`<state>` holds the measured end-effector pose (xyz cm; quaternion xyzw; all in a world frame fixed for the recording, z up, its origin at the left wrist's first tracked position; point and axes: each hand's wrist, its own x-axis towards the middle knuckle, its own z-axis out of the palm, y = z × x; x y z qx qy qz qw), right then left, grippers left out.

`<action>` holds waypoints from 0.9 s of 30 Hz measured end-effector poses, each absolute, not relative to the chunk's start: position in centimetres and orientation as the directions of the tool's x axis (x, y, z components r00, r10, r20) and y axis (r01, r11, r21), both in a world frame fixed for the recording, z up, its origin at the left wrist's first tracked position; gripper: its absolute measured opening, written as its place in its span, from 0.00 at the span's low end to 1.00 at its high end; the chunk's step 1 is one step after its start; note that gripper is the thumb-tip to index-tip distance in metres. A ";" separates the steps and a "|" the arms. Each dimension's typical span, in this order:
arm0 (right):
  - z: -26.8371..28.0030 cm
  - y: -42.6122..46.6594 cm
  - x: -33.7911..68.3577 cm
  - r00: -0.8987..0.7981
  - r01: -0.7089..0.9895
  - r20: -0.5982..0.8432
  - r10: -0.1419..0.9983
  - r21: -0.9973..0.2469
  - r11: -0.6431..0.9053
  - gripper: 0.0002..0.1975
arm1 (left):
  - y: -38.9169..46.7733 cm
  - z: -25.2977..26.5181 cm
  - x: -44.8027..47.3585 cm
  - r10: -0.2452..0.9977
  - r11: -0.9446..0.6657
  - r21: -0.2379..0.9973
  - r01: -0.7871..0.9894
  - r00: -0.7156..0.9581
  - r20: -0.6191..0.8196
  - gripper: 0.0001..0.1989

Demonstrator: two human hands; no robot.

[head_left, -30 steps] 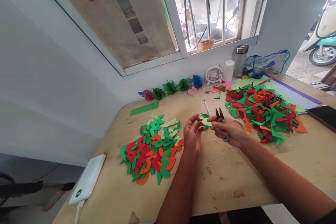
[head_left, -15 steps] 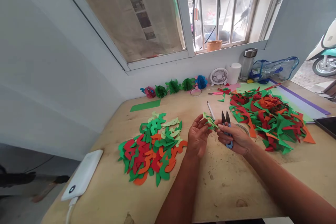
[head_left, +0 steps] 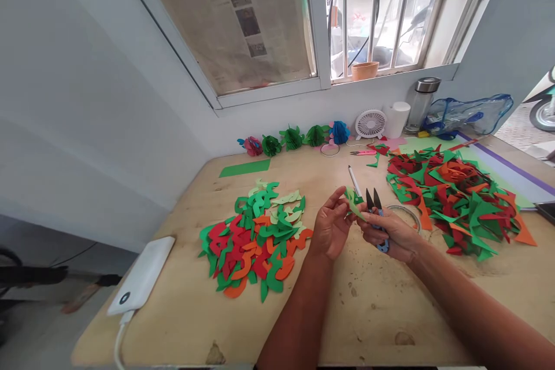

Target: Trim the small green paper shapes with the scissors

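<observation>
My left hand [head_left: 333,225] is closed, pinching a small cut piece of light green paper [head_left: 354,202] by its left side. Blue-handled thread snips [head_left: 376,217] rest in my right hand [head_left: 392,235], blades pointing up and apart. The thumb and fingertips of that hand also touch the right end of the paper piece. Darker green shows behind the light green, partly hidden by my fingers. To the left lies a pile of curved paper cut-outs [head_left: 255,243] in red, orange and greens. On the right is a heap of angular paper scraps [head_left: 459,196].
A white pen [head_left: 354,180] and a tape roll [head_left: 410,214] lie near my hands. Along the wall stand folded paper turtles [head_left: 291,137], a small fan [head_left: 370,124] and a glass bottle [head_left: 422,105]. A white power bank [head_left: 142,275] with a cable sits at the left edge.
The view has shifted slightly, so most things appear a little further right. The light green piece has been turned between my fingers. Both hands keep hold as before.
</observation>
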<state>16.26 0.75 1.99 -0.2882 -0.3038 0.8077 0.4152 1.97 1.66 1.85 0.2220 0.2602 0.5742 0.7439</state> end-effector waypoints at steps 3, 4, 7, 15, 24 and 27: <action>2.1 0.7 16.3 -0.500 -0.497 -0.198 0.843 -0.732 -0.467 0.10 | 1.6 1.7 2.0 0.968 0.251 0.614 -0.748 0.205 -0.145 0.22; 2.1 0.7 16.3 -0.501 -0.495 -0.190 0.844 -0.736 -0.461 0.10 | 1.6 1.7 2.0 0.967 0.256 0.608 -0.752 0.209 -0.149 0.22; 2.1 0.8 16.3 -0.505 -0.498 -0.171 0.846 -0.743 -0.448 0.10 | 1.4 1.8 2.1 0.960 0.279 0.595 -0.754 0.237 -0.149 0.20; 2.0 1.0 16.4 -0.474 -0.521 -0.188 0.860 -0.728 -0.446 0.11 | 0.9 2.3 2.0 0.964 0.210 0.694 -0.689 0.263 -0.030 0.10; 2.4 1.2 15.9 -0.253 -0.287 -0.245 0.936 -0.905 -0.314 0.17 | 1.9 1.3 2.0 0.990 0.128 0.757 -0.640 0.040 -0.134 0.11; 2.6 1.3 15.9 -0.178 -0.187 -0.186 0.966 -0.958 -0.218 0.19 | 2.1 0.7 2.0 0.993 0.089 0.840 -0.534 -0.014 -0.114 0.10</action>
